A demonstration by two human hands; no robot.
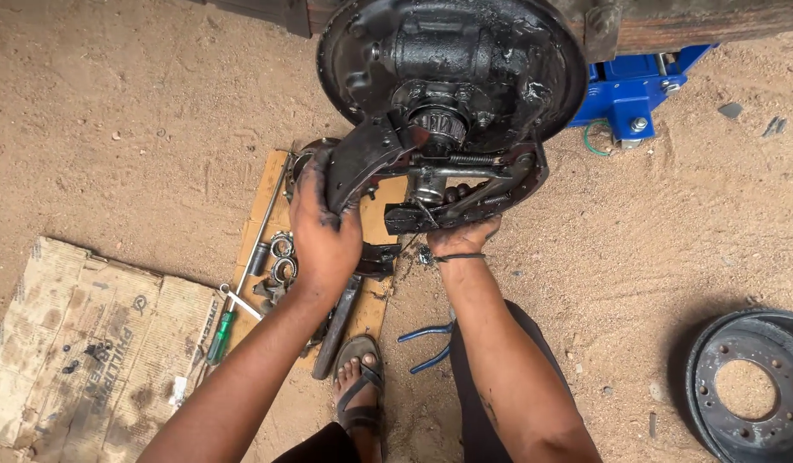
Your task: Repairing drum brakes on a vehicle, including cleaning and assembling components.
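A greasy black brake backing plate (533,64) with a wheel cylinder and hub hangs at the top of the head view. My left hand (323,227) grips the left brake shoe (362,159), which is tilted out from the plate. Under the right brake shoe (521,184), my right hand (463,233) holds it at the lower edge. Springs and a metal rod (465,165) span between the two shoes.
A wooden board (268,184) on the sandy ground carries bearings (282,257), a long bar and small parts. A green-handled screwdriver (220,334) and flattened cardboard (79,343) lie left. Blue-handled pliers (426,343) lie by my sandalled foot (359,386). A brake drum (748,386) sits right, a blue jack (628,90) behind.
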